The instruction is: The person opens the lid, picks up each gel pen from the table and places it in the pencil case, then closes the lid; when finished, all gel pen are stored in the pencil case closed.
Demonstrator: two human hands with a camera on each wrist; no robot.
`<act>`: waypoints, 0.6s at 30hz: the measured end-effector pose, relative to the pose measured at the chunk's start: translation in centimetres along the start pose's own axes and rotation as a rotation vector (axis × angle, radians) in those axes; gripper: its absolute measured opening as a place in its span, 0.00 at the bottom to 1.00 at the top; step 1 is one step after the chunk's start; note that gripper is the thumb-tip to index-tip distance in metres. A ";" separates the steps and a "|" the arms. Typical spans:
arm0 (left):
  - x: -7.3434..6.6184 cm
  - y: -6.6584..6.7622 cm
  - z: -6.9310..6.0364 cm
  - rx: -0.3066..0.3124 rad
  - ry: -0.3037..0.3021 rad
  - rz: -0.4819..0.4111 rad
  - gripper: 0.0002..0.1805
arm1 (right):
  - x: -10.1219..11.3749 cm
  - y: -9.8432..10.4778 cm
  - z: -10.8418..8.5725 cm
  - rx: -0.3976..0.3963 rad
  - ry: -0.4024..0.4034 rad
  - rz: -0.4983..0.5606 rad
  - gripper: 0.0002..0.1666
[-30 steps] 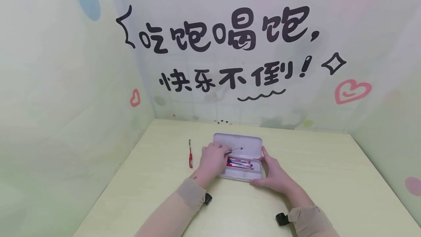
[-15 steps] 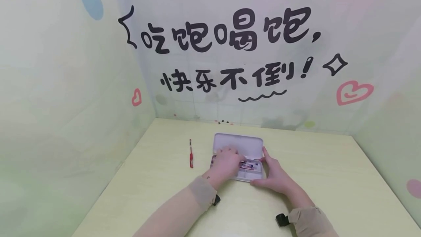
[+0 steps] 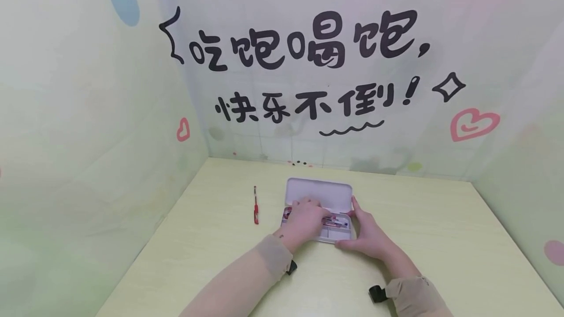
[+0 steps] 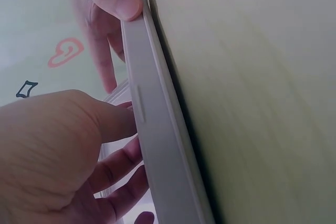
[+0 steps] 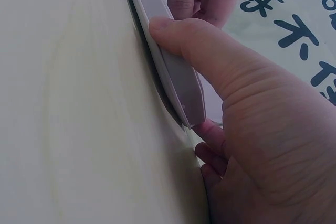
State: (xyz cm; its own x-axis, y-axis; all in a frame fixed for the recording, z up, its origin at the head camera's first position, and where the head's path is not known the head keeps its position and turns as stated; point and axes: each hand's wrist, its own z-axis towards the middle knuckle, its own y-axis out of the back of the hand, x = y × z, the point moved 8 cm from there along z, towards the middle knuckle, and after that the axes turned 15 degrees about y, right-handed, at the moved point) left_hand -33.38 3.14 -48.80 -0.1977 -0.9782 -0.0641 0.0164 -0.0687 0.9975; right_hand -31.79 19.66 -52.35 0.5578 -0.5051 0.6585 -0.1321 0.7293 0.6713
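Observation:
A pale lilac pencil case (image 3: 319, 194) lies open on the table, its lid tipped back. Several pens (image 3: 338, 222) lie in its long rear compartment. My left hand (image 3: 304, 221) reaches down into the case over the pens. In the left wrist view its fingers (image 4: 118, 169) bend behind the case's front wall, which hides the fingertips, so a hold on a pen cannot be made out. My right hand (image 3: 370, 234) grips the case's right end, thumb (image 5: 181, 32) on the front wall. A red pen (image 3: 256, 212) lies apart on the left.
The pale table (image 3: 211, 258) meets printed cloth walls at the back and sides. Smaller compartments (image 3: 337, 234) line the front of the case. A small black device (image 3: 377, 294) sits on the right sleeve.
One second ago my left hand held a dark-tipped pen above the case's left part. It has since moved right and down into the case. The right hand stays put.

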 end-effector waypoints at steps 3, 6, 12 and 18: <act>0.0 0.1 -0.1 -0.007 0.002 -0.008 0.18 | 0.0 0.0 -0.1 0.005 -0.009 -0.006 0.89; 0.1 0.3 -0.2 -0.020 -0.003 -0.009 0.16 | -0.1 0.1 -0.2 0.007 -0.021 -0.014 0.89; 0.7 0.6 -0.3 -0.054 0.006 -0.058 0.18 | -0.1 -0.1 -0.3 0.014 -0.028 -0.012 0.89; 2.6 2.1 -0.2 -0.172 0.070 -0.129 0.21 | -0.1 0.0 -0.1 0.012 -0.021 -0.024 0.90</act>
State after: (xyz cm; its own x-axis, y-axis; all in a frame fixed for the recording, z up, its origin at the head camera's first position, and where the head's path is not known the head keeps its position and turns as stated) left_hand -33.66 0.38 -46.87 -0.1409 -0.9699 -0.1988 0.1636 -0.2208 0.9615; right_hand -31.75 19.74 -52.43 0.5437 -0.5321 0.6491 -0.1286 0.7115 0.6908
